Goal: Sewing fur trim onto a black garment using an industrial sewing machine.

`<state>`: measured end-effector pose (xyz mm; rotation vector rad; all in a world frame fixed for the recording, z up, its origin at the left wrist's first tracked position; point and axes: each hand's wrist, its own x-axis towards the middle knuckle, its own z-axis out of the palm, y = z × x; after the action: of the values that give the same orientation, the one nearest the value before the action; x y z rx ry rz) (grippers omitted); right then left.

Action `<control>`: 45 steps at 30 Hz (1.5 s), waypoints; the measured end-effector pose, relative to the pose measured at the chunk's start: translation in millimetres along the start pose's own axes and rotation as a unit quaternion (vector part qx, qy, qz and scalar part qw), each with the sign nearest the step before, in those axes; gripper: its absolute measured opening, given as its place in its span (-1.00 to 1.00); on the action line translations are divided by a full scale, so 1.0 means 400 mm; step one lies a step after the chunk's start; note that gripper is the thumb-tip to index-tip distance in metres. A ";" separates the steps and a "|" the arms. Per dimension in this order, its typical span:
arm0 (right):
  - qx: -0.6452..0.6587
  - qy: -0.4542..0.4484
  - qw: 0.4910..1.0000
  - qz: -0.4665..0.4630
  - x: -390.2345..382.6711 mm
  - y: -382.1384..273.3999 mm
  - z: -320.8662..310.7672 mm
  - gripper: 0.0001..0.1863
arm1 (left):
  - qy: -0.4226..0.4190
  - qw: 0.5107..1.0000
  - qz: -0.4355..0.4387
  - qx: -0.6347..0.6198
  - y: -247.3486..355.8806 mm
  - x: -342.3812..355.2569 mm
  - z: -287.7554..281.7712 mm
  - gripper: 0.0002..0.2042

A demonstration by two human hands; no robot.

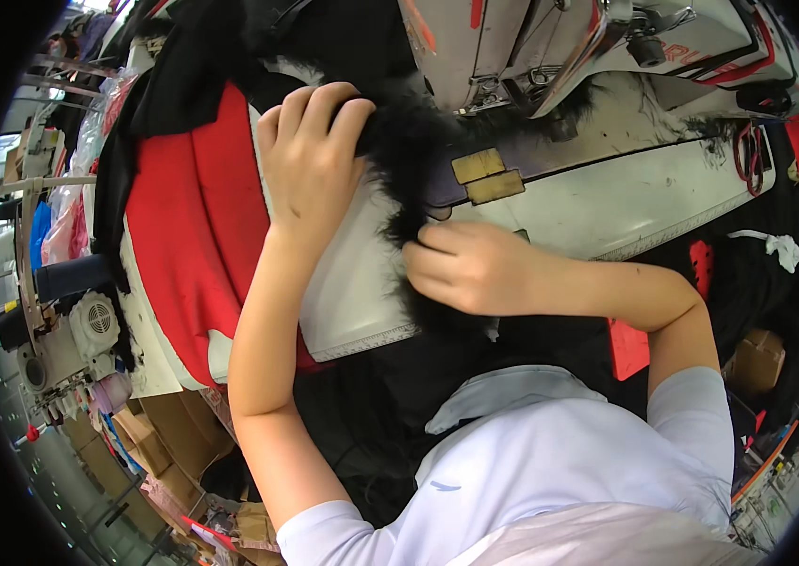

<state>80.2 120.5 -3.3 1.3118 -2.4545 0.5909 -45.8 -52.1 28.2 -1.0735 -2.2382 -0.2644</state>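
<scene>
A strip of black fur trim (405, 156) hangs down over the near edge of the white sewing table (357, 292). My left hand (317, 141) is bent over the upper part of the fur, its fingers curled down into the black pile; the fingertips are partly hidden. Lower along the same strip, my right hand (465, 268) grips the fur with fingers closed, and the end of the fur drops below it. The sewing machine (503, 57) stands just beyond the fur, its needle area to the right of my left hand.
Red fabric (194, 208) and black fabric (197, 80) lie left of my left forearm. Brass-coloured plates (487, 176) are set beside the machine bed. Red-handled scissors (750, 158) lie at the table's right end. Cardboard boxes (168, 434) stand below at the left.
</scene>
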 end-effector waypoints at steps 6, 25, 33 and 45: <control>0.026 0.108 0.994 0.021 -0.022 -0.054 0.016 -0.76 | -0.065 0.974 0.183 -0.118 0.029 -0.042 -0.018 -0.82; -0.101 0.045 0.989 0.103 -0.034 0.092 -0.085 -0.59 | -0.154 0.964 0.136 -0.168 0.072 -0.040 -0.050 -0.66; -0.097 0.002 0.989 0.114 -0.069 0.123 -0.090 -0.59 | -0.164 0.977 0.136 -0.029 0.056 -0.026 -0.011 -0.86; -0.021 0.103 0.969 0.223 -0.112 0.238 -0.119 -0.72 | -0.121 0.973 0.175 -0.084 0.084 -0.036 -0.001 -0.78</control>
<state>27.6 223.4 -2.3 0.6375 -2.5715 0.7310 -13.3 -39.7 16.6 -1.6441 -2.2117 -0.1803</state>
